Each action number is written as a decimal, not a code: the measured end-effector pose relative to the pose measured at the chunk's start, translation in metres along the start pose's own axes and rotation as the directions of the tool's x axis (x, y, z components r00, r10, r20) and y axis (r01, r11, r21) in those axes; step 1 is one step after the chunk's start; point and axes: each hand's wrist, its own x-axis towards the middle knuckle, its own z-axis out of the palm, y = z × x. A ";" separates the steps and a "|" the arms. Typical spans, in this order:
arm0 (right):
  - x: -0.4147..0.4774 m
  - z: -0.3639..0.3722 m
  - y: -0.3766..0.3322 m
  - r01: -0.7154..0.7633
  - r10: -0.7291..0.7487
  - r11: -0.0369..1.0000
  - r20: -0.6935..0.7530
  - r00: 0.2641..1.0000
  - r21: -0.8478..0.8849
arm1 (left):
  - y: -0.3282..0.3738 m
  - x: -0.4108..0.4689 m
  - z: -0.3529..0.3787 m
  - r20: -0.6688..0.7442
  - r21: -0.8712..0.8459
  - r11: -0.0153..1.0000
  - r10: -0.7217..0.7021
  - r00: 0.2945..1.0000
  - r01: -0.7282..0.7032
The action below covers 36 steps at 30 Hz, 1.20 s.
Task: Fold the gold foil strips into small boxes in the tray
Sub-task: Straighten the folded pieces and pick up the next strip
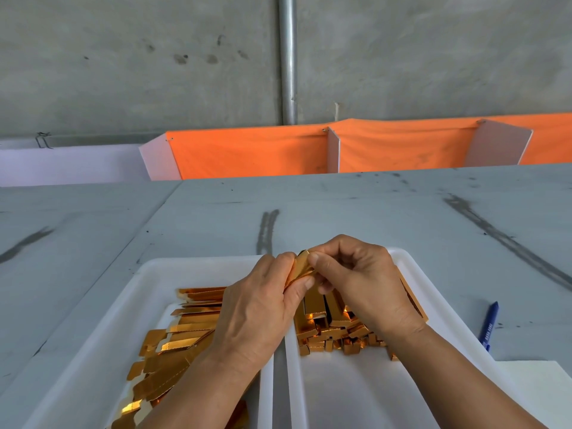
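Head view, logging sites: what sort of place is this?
Probably a small packing workshop: two trays of gold strips and boxes on a scuffed table, bare concrete wall behind.

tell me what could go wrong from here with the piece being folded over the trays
1. Both hands, left hand and right hand, pinch one gold strip tightly; the thin foil could crease off its fold lines.
2. It is held above the gap between the left tray and right tray; if dropped, it might land among the flat strips instead of the folded boxes.
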 end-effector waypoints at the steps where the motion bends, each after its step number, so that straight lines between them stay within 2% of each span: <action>1: 0.001 -0.001 -0.001 -0.009 0.009 1.000 0.004 1.000 -0.005 | 0.000 0.000 0.000 0.004 -0.005 1.000 0.006 1.000 -0.006; 6: 0.004 -0.009 -0.002 -0.045 0.053 0.996 0.102 0.993 -0.076 | 0.000 0.000 0.000 0.015 0.007 0.996 0.083 0.996 -0.083; 9: 0.006 -0.010 0.000 -0.114 0.113 0.993 0.037 0.993 0.030 | -0.005 0.004 -0.001 -0.091 0.052 0.997 0.061 0.994 -0.057; 11: 0.008 -0.012 0.001 -0.165 0.173 0.975 -0.042 0.984 0.150 | -0.008 0.006 -0.005 -0.231 0.019 1.000 -0.020 0.973 0.025; 14: 0.012 -0.016 0.001 -0.212 0.263 0.901 -0.088 0.961 0.378 | -0.014 0.007 -0.010 -0.332 -0.241 0.960 -0.220 0.917 0.144; 15: 0.013 -0.017 0.001 -0.225 0.289 0.866 -0.079 0.954 0.447 | -0.015 0.007 -0.012 -0.313 -0.369 0.912 -0.304 0.900 0.180; 17: 0.014 -0.017 0.000 -0.256 0.323 0.805 -0.033 0.946 0.535 | -0.017 0.009 -0.015 -0.142 -0.642 0.727 -0.425 0.894 0.243; 19: 0.014 -0.016 0.002 -0.291 0.337 0.767 0.027 0.941 0.571 | -0.017 0.010 -0.016 0.070 -0.821 0.504 -0.379 0.923 0.269; 21: 0.014 -0.013 0.004 -0.326 0.342 0.764 0.079 0.936 0.558 | -0.015 0.011 -0.015 0.159 -0.891 0.369 -0.294 0.942 0.265; 23: 0.012 -0.009 0.004 -0.348 0.335 0.787 0.121 0.934 0.509 | -0.013 0.012 -0.014 0.189 -0.927 0.274 -0.248 0.950 0.256; 28: 0.009 -0.002 0.005 -0.369 0.318 0.859 0.196 0.928 0.354 | -0.013 0.014 -0.013 0.212 -0.957 0.139 -0.255 0.943 0.253; 30: 0.007 0.001 0.003 -0.350 0.292 0.903 0.243 0.925 0.249 | -0.013 0.013 -0.014 0.190 -0.963 0.136 -0.280 0.941 0.235; 32: 0.005 0.002 0.003 -0.322 0.274 0.930 0.250 0.929 0.176 | -0.013 0.012 -0.015 0.125 -0.952 0.228 -0.321 0.939 0.205; 34: 0.005 0.000 0.002 -0.285 0.261 0.952 0.194 0.946 0.110 | -0.013 0.009 -0.014 0.024 -0.876 0.448 -0.328 0.944 0.178; 36: 0.005 -0.001 0.001 -0.239 0.231 0.969 0.107 0.967 0.066 | -0.011 0.006 -0.012 -0.060 -0.711 0.681 -0.309 0.949 0.176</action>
